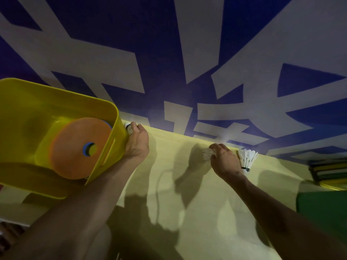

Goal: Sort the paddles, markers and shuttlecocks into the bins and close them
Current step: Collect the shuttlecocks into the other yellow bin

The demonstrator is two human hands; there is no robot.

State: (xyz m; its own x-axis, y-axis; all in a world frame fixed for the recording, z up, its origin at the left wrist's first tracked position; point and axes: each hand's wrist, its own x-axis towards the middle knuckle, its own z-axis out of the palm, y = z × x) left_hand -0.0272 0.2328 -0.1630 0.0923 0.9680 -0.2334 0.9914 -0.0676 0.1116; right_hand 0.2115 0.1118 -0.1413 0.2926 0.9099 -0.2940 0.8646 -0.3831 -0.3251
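Left-hand fingers (135, 127): curled round a shuttlecock (128, 127), whose white cork tip shows at the fingertips. The left hand (136, 145) lies against the outer wall of the yellow bin (65, 94), left of frame. I cannot tell whether it also steadies the bin.

Right-hand fingers (216, 147): pinched on a second shuttlecock (206, 154), blurred, low over the table (169, 175), right of centre. Just right of the right hand (226, 161) lies a third shuttlecock (247, 158) at the table's far edge.

Status, as I judge it:
- Done: orange disc markers (75, 152) lie inside the yellow bin.
- Left: all three shuttlecocks are outside any bin, and the yellow bin has no lid on.
- Unknown: I see no paddles. The striped stack (326, 171) and green object (323, 212) at the right edge are unidentifiable.
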